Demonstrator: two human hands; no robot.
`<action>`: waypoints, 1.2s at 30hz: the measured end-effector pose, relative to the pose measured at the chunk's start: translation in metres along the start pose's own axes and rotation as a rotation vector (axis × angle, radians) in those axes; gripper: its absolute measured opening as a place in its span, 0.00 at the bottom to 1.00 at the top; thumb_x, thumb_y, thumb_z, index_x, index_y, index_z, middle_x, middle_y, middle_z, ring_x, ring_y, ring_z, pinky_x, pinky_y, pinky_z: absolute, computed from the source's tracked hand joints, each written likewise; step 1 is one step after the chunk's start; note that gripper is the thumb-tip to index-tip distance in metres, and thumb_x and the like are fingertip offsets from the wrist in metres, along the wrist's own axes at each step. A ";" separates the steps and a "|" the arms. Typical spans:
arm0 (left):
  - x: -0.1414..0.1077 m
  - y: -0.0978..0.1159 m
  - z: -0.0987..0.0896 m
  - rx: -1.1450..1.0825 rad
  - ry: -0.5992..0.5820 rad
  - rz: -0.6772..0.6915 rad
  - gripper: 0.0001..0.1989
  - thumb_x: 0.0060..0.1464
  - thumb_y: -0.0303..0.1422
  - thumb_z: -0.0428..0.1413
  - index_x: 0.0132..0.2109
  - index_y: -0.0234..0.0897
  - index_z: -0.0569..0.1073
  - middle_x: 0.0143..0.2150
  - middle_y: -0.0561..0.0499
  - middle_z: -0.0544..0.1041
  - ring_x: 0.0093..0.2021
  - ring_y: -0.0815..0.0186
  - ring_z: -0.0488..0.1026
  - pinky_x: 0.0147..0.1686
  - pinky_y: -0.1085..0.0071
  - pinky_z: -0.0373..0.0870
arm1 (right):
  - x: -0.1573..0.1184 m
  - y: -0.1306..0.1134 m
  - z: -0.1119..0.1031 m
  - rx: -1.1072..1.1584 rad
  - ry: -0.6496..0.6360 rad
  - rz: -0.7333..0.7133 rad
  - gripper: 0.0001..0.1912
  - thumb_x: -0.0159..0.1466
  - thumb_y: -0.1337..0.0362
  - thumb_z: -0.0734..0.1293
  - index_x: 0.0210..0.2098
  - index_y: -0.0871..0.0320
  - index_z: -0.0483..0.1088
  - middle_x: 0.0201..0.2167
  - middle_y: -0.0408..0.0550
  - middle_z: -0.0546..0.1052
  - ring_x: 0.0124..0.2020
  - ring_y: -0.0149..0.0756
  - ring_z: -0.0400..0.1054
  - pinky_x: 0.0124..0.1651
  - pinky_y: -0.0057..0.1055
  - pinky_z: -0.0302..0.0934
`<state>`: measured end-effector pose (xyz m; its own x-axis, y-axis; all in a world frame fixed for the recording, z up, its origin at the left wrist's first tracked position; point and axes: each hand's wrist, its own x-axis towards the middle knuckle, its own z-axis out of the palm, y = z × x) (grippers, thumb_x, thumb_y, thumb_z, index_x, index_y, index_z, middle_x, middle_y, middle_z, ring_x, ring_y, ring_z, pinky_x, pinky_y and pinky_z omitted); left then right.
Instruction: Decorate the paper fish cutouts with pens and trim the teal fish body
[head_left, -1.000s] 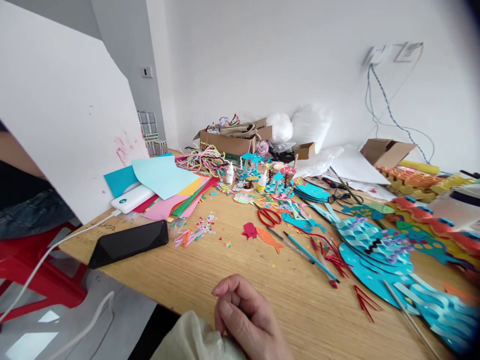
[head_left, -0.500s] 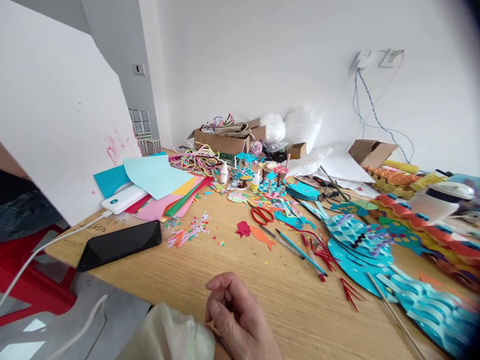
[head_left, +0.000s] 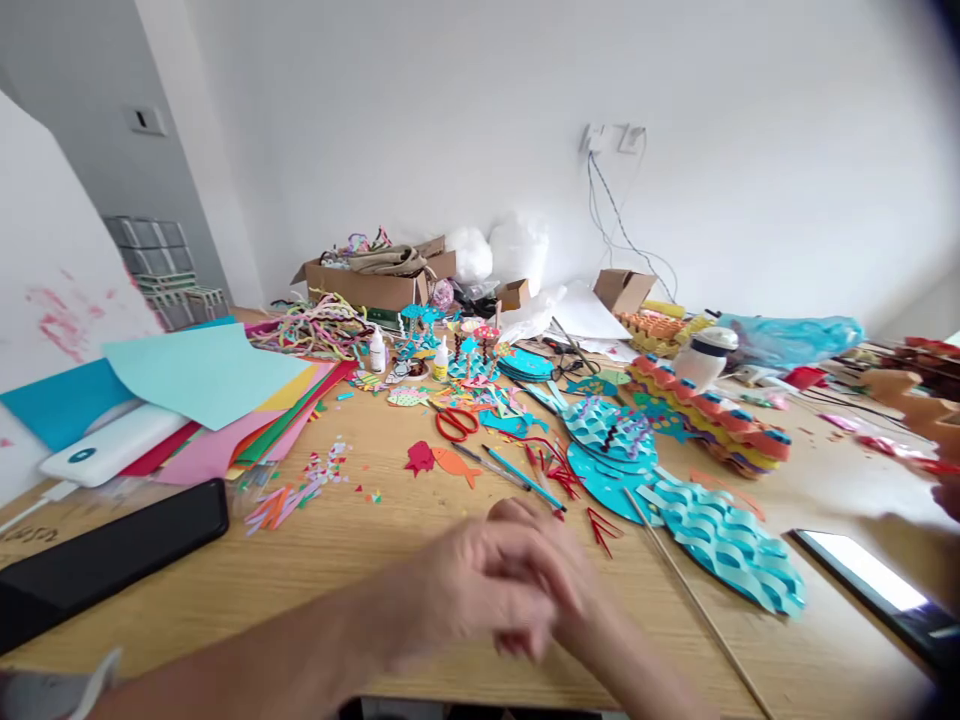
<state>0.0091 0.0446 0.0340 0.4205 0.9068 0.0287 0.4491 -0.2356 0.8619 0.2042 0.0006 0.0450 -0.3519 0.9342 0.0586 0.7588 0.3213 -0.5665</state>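
Over the front of the wooden table, my left hand (head_left: 480, 580) lies across my right hand (head_left: 551, 535). The left fingers are bent over the back of the right hand near its wrist, somewhat smeared by motion. Most of the right fingers are hidden beneath. No tool or craft piece shows in either hand. Just beyond them lie a blue pencil (head_left: 525, 477), an orange paper fish (head_left: 456, 465), a dark red paper cutout (head_left: 419, 458) and orange-handled scissors (head_left: 457, 424). Bent red pipe cleaners (head_left: 602, 530) rest to the right.
A black phone (head_left: 112, 560), a white power bank (head_left: 112, 450) and coloured paper (head_left: 202, 370) occupy the left side. On the right are a wavy blue paper fish (head_left: 727, 540), a wooden stick (head_left: 697, 600), a painted egg carton (head_left: 709, 415) and a tablet (head_left: 870, 580). Another person's hand (head_left: 946, 497) shows at the right edge.
The view has turned to the right, bringing the tablet and the other person's hand into sight. My left hand has come into view and now lies over my right hand.
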 end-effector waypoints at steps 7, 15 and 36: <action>0.023 -0.010 -0.023 0.277 0.101 0.020 0.11 0.49 0.25 0.51 0.41 0.34 0.71 0.36 0.50 0.75 0.37 0.66 0.72 0.37 0.72 0.68 | 0.028 0.010 -0.017 -0.345 0.036 0.052 0.09 0.60 0.70 0.59 0.33 0.58 0.70 0.32 0.48 0.76 0.34 0.34 0.68 0.34 0.27 0.52; 0.055 -0.036 -0.031 0.534 0.069 0.057 0.12 0.46 0.25 0.54 0.40 0.37 0.73 0.41 0.47 0.75 0.44 0.58 0.70 0.46 0.65 0.64 | 0.079 -0.012 -0.001 -0.436 -0.090 0.035 0.14 0.59 0.66 0.61 0.44 0.61 0.69 0.44 0.55 0.74 0.45 0.41 0.68 0.40 0.30 0.57; 0.080 -0.040 -0.021 0.702 -0.052 0.115 0.04 0.48 0.28 0.56 0.35 0.37 0.70 0.38 0.50 0.71 0.40 0.64 0.68 0.40 0.68 0.64 | 0.094 -0.004 0.014 -0.367 -0.080 0.189 0.15 0.59 0.68 0.59 0.45 0.62 0.68 0.45 0.56 0.74 0.45 0.41 0.68 0.38 0.30 0.58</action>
<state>0.0078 0.1336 0.0127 0.5247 0.8491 0.0602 0.7940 -0.5137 0.3251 0.1605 0.0849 0.0416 -0.2185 0.9717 -0.0902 0.9538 0.1932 -0.2301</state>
